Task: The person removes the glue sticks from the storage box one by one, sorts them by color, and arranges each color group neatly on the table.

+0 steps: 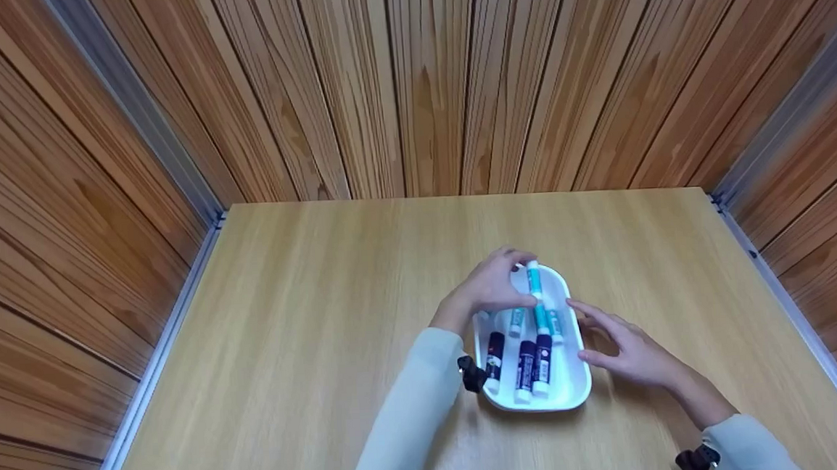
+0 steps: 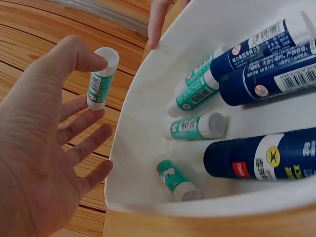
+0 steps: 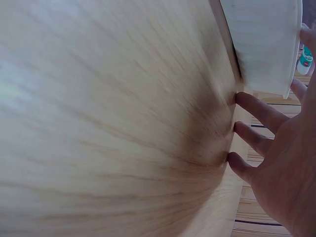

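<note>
A white tray [image 1: 572, 391] lies on the wooden table and holds several glue sticks, some green [image 2: 195, 126] and some navy [image 2: 261, 79]. My left hand [image 1: 502, 279] hovers over the tray's far end. It pinches a small green glue stick [image 2: 102, 79] between thumb and fingertip, just outside the tray wall [image 2: 143, 148]. My right hand [image 1: 618, 343] lies at the tray's right side with its fingers [image 3: 256, 111] straight and spread. The fingertips rest on the table next to the tray's outer wall [image 3: 266, 44]. It holds nothing.
Wood-slat walls [image 1: 424, 82] close in the table [image 1: 308, 329] at the back and on both sides, with metal strips [image 1: 134, 107] in the corners. Bare tabletop lies left of and behind the tray. Each wrist wears a black strap [image 1: 472, 374].
</note>
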A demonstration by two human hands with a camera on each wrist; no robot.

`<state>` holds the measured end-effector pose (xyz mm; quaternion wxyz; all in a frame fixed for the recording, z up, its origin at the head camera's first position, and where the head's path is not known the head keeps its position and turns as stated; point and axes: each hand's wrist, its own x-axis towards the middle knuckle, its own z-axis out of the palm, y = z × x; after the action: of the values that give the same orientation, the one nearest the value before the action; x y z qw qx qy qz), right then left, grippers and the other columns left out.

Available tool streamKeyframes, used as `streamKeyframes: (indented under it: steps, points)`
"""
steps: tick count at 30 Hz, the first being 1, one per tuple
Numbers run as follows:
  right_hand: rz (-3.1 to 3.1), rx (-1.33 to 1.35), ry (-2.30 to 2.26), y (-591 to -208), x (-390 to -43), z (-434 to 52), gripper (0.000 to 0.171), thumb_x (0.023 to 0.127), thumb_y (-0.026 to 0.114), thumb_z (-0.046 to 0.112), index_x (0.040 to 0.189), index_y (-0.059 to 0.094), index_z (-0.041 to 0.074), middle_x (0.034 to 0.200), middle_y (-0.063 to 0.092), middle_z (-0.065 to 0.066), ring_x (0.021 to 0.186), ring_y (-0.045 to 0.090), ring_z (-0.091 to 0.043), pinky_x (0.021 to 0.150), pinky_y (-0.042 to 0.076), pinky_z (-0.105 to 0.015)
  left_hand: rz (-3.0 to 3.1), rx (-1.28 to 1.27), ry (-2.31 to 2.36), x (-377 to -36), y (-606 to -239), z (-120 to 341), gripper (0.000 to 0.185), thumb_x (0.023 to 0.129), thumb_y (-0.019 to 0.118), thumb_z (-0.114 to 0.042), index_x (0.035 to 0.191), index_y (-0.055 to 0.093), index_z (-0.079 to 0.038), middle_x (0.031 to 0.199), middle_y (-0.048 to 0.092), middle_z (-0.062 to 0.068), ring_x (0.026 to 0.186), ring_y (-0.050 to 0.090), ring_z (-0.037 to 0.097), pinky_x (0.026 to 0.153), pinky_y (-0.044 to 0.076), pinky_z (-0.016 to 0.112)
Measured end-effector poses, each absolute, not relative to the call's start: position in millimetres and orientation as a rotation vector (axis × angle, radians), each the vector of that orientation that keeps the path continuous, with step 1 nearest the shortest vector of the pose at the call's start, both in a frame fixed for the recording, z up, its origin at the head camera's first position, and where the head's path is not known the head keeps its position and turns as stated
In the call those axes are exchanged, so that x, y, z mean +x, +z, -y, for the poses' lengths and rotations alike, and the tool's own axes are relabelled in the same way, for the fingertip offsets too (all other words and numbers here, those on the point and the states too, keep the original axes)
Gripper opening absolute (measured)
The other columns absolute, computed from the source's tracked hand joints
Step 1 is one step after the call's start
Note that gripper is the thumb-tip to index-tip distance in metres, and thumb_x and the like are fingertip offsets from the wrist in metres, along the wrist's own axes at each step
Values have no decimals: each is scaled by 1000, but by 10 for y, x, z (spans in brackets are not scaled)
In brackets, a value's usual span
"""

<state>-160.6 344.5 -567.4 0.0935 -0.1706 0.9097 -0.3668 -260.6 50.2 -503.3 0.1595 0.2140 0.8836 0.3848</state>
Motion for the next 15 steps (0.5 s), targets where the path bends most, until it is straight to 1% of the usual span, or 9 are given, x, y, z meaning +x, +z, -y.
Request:
streamKeyframes:
  steps: [5,9,12,15]
  points:
    - [-2689,-509,-1092,-5703,-1631,-3442,87,107,75,43,180,28,33,180,44,-19,160,51,-53,124,35,-88,-2528,575,1114,-2606,-5014,-393,81,94,90,-39,166,54,-33,169,52,0,144,60,23,123,59,47]
    - [-2689,-510,-1091,-5709,-1636,-3449,86,108,74,43,180,28,33,180,45,-20,160,50,-52,124,34,-88,-2523,564,1125,-2635,-4999,-301,79,96,89,-36,166,54,-30,168,53,2,147,59,27,124,58,49]
    - [-2691,-505,-1090,-5706,-1633,-3453,86,108,74,43,180,28,32,179,45,-20,160,51,-52,125,33,-88,-2511,554,1152,-2662,-4999,-231,78,96,88,-32,167,54,-28,170,51,4,153,57,29,126,55,52]
    - [-2690,-495,-1090,-5703,-1629,-3447,86,108,75,43,180,29,32,179,46,-20,160,51,-52,125,33,-88,-2508,543,1168,-2679,-5002,-144,79,96,88,-29,167,53,-27,172,49,4,156,54,29,127,54,52]
